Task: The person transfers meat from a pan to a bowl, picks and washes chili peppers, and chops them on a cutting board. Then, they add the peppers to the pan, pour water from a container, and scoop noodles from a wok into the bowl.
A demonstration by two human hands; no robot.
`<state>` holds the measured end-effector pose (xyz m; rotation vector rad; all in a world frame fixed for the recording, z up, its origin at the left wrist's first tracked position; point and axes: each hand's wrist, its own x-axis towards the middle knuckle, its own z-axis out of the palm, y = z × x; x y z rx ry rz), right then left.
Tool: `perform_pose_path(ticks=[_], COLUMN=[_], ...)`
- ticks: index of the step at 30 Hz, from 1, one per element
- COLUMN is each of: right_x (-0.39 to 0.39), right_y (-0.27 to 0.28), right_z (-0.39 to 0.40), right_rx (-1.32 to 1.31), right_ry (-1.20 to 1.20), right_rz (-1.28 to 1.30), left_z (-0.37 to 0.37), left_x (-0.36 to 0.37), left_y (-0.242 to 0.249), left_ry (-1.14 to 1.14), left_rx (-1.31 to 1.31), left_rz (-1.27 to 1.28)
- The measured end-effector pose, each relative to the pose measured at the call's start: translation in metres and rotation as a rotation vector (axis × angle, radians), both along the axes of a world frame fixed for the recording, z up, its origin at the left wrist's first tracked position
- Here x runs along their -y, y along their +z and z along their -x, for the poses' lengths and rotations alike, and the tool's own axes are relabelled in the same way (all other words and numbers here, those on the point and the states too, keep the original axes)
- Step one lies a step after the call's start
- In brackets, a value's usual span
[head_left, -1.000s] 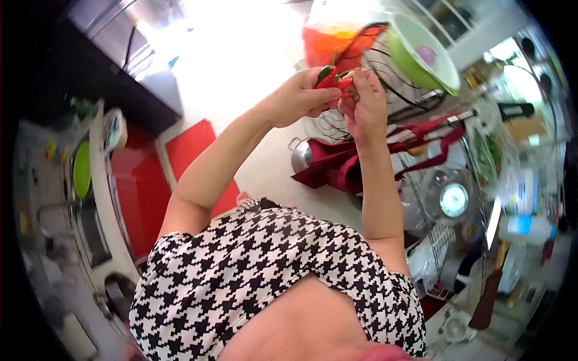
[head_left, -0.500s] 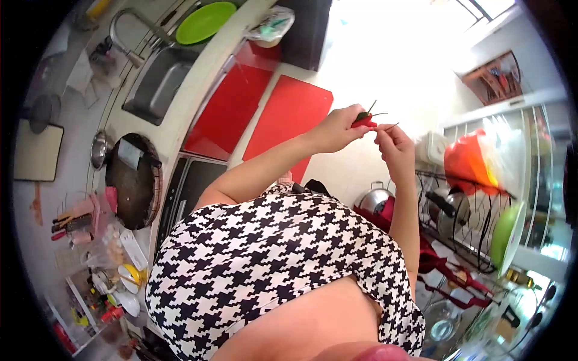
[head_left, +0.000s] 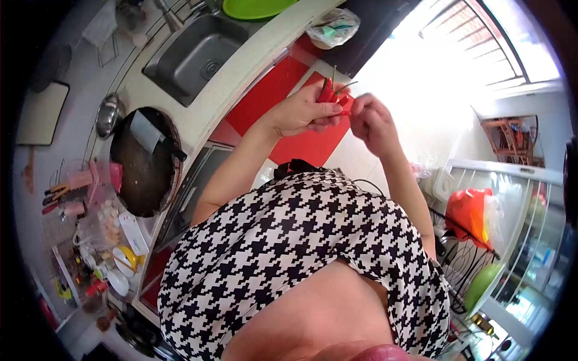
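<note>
My left hand (head_left: 304,113) is closed around a few red chili peppers (head_left: 329,91). Thin green stems poke up out of the grip, and a red piece shows beyond the thumb. Close beside it is my right hand (head_left: 374,123), its fingers curled together by the red pepper end. Whatever those fingers pinch, if anything, is hidden and a little blurred. Both hands are held in the air in front of my body, above the floor.
On the counter at left, a cleaver (head_left: 147,132) lies on a round dark chopping block (head_left: 141,180), beside a metal bowl (head_left: 110,116). Farther up are a sink (head_left: 198,57) and a green basin (head_left: 259,7). A bag-lined bin (head_left: 332,29) stands past the counter's edge.
My view has turned, and the sink and chopping block sit farther right. Both hands appear farther left. The thin stem that showed in my right fingers is out of sight; my left hand keeps the peppers.
</note>
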<state>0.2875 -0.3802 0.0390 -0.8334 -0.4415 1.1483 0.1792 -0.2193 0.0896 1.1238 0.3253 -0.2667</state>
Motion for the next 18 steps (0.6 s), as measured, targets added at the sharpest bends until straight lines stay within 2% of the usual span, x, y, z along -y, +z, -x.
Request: perform_pose_path(ticks=[2,4,7,11,16,18], right_x=[-0.005,-0.006,-0.008,-0.01,-0.014,-0.013], right_y=[-0.001,0.008,0.013,0.011,0.012,0.009], right_z=[-0.007,-0.015,-0.02,-0.021,-0.012,-0.003], right_rx=[-0.184,-0.114,0.119,0.298,0.189,0.003], right_ry=[-0.119,-0.117,-0.025,0.05,0.12,0.08], right_rz=[-0.033,0.06,0.142,0.192,0.202,0.224], left_z=[-0.007,-0.01,-0.015,-0.018,-0.013,-0.013], left_x=[0.0,0.003,0.003,0.003,-0.005,-0.005], left_y=[0.003,0.012,0.011,0.015,-0.002,-0.005], left_ry=[0.001,0.0,-0.078,-0.196,-0.242,-0.284], left_rx=[-0.025,-0.074,-0.084,-0.121,-0.131,-0.108], left_rz=[-0.18,-0.4,-0.451,-0.307,-0.116,-0.08])
